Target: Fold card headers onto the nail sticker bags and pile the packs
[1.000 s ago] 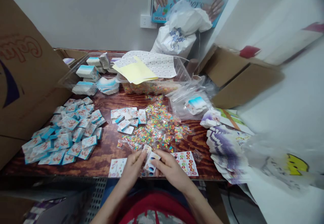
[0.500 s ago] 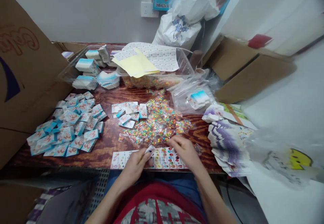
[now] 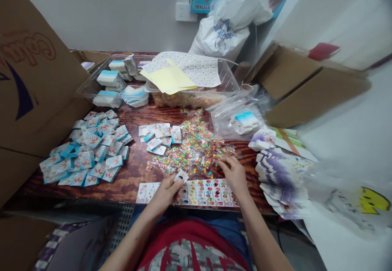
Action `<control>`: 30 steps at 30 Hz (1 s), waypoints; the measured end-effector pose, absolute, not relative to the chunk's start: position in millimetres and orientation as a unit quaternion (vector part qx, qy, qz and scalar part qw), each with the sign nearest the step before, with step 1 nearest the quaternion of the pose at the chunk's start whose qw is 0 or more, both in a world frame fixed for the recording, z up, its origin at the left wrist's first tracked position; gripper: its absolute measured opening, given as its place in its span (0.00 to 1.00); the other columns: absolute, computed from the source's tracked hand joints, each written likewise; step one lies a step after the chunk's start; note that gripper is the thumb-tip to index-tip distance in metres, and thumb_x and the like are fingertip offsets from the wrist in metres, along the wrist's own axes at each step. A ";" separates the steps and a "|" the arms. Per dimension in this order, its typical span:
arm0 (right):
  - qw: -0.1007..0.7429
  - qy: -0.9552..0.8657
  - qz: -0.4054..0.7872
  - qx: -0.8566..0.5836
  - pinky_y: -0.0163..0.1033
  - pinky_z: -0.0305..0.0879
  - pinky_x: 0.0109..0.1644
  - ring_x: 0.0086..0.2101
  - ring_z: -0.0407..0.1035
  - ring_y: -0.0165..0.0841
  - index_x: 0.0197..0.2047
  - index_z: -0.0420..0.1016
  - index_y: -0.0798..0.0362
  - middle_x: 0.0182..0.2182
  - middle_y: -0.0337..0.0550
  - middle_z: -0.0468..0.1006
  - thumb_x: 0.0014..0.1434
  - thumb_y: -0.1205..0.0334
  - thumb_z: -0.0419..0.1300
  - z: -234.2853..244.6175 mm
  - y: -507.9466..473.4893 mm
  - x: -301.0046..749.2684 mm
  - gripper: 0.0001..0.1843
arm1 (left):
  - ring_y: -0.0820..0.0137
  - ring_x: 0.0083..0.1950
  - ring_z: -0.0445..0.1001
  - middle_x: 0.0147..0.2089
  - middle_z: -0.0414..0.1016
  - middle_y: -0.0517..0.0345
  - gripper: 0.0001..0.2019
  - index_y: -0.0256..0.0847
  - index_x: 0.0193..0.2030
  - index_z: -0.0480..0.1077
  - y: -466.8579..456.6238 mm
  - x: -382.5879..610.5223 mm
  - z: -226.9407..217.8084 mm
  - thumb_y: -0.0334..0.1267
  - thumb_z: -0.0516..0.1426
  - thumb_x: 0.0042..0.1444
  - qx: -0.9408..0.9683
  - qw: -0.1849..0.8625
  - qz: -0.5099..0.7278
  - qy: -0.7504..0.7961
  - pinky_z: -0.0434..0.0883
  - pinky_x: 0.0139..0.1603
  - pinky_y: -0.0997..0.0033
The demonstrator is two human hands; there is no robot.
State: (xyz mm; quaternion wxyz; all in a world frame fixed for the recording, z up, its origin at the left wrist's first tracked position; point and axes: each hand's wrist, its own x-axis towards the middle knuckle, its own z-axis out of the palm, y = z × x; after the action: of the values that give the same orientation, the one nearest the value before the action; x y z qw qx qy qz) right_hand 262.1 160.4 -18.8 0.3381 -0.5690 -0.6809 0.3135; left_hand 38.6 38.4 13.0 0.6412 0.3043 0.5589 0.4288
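Between the fingers of my left hand [image 3: 168, 191] is a small white card packet [image 3: 181, 176] with a dark oval opening. Under that hand lies a long sticker sheet [image 3: 208, 192] printed with rows of little coloured pictures. My right hand [image 3: 235, 178] reaches the right edge of a pile of small clear bags [image 3: 192, 146] filled with colourful bits. Its fingers are bent together at the bags; what they pinch is too small to make out. Left of the pile sit several white-and-blue packets [image 3: 157, 136]. A bigger heap of blue-and-white packets with a red hand print [image 3: 92, 140] lies farther left.
Clear plastic trays [image 3: 226, 79] at the back hold stacked cards, with paper sheets [image 3: 171, 77] on top. A zip bag [image 3: 245, 120] and a fanned stack of purple-white cards [image 3: 281, 177] lie right. Cardboard boxes [image 3: 33, 67] flank the table.
My right hand has moved right, from over the sticker sheet's upper edge to the bags' right edge. My left hand still holds the packet, now with its opening facing up more. The view has shifted slightly.
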 end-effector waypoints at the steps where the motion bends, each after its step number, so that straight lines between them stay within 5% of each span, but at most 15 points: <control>1: 0.349 -0.659 0.353 -0.566 0.42 0.65 0.39 0.32 0.68 0.37 0.31 0.75 0.53 0.34 0.45 0.72 0.58 0.50 0.57 -14.4 159.5 262.5 0.15 | 0.78 0.18 0.58 0.20 0.61 0.68 0.22 0.40 0.29 0.61 38.3 37.8 10.7 0.59 0.59 0.51 0.304 0.641 0.426 0.562 0.56 0.20 0.78; 4: 0.344 -0.620 0.450 -0.543 0.39 0.62 0.30 0.26 0.65 0.34 0.33 0.75 0.53 0.32 0.44 0.73 0.55 0.51 0.60 8.5 149.2 250.8 0.13 | 0.78 0.18 0.56 0.20 0.60 0.69 0.22 0.40 0.30 0.61 40.4 38.7 5.3 0.59 0.58 0.51 0.310 0.643 0.407 0.571 0.54 0.19 0.78; 7: 0.269 -0.686 0.507 -0.447 0.37 0.61 0.33 0.28 0.66 0.34 0.30 0.72 0.52 0.27 0.39 0.72 0.55 0.61 0.60 36.7 129.2 222.3 0.05 | 0.76 0.20 0.57 0.21 0.60 0.68 0.18 0.39 0.33 0.65 44.5 42.4 3.9 0.55 0.57 0.53 0.364 0.633 0.390 0.561 0.56 0.22 0.77; 11: 0.209 -0.773 0.462 -0.381 0.37 0.59 0.37 0.32 0.66 0.33 0.26 0.69 0.53 0.29 0.39 0.70 0.56 0.69 0.57 52.3 109.9 189.4 0.08 | 0.71 0.32 0.64 0.30 0.69 0.62 0.10 0.36 0.36 0.70 46.1 42.7 10.0 0.42 0.56 0.56 0.465 0.570 0.387 0.555 0.61 0.32 0.75; 13: 0.213 -0.757 0.455 -0.417 0.36 0.59 0.36 0.31 0.65 0.32 0.32 0.71 0.52 0.31 0.38 0.70 0.54 0.69 0.59 47.7 109.4 183.9 0.03 | 0.69 0.35 0.66 0.33 0.70 0.61 0.08 0.36 0.37 0.71 43.9 40.6 14.8 0.38 0.56 0.55 0.481 0.553 0.372 0.570 0.61 0.35 0.74; 16: 0.183 -0.711 0.536 -0.417 0.34 0.57 0.32 0.28 0.63 0.31 0.38 0.72 0.52 0.30 0.36 0.71 0.51 0.65 0.63 35.1 114.5 185.7 0.09 | 0.68 0.36 0.67 0.34 0.72 0.60 0.08 0.36 0.38 0.73 39.2 35.7 23.2 0.38 0.55 0.57 0.508 0.565 0.345 0.551 0.63 0.36 0.73; 20: 0.164 -0.671 0.613 -0.385 0.33 0.51 0.28 0.25 0.58 0.29 0.26 0.68 0.54 0.21 0.33 0.64 0.53 0.58 0.63 24.1 117.9 194.7 0.11 | 0.67 0.37 0.70 0.37 0.75 0.59 0.10 0.39 0.43 0.73 42.7 15.8 36.3 0.40 0.56 0.58 0.557 0.570 0.310 0.517 0.66 0.38 0.72; 22: 0.194 -0.652 0.614 -0.400 0.33 0.50 0.28 0.24 0.57 0.28 0.25 0.67 0.53 0.21 0.33 0.63 0.53 0.54 0.63 22.3 117.2 199.5 0.14 | 0.64 0.41 0.73 0.41 0.76 0.56 0.12 0.41 0.48 0.71 53.7 -3.0 41.6 0.42 0.57 0.59 0.566 0.496 0.326 0.572 0.68 0.41 0.69; 26: 0.231 -0.605 0.638 -0.417 0.33 0.51 0.28 0.24 0.57 0.29 0.25 0.65 0.53 0.20 0.33 0.63 0.53 0.49 0.64 22.7 114.9 203.1 0.17 | 0.57 0.52 0.70 0.49 0.74 0.48 0.11 0.41 0.48 0.71 89.1 -44.0 39.7 0.39 0.55 0.61 0.561 0.132 0.306 0.758 0.65 0.54 0.58; 30: 0.222 -0.596 0.650 -0.416 0.33 0.48 0.27 0.23 0.54 0.27 0.25 0.66 0.53 0.19 0.32 0.61 0.51 0.49 0.66 21.1 110.4 195.1 0.18 | 0.54 0.51 0.68 0.46 0.72 0.44 0.14 0.37 0.50 0.71 115.6 -66.7 26.7 0.40 0.58 0.58 0.588 0.013 0.150 0.795 0.66 0.51 0.57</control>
State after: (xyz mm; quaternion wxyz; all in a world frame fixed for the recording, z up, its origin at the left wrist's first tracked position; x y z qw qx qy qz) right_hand 195.1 110.4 21.1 0.2223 -0.4158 -0.5958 0.6501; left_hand -66.7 115.6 26.7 0.0126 0.5881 0.7947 0.1500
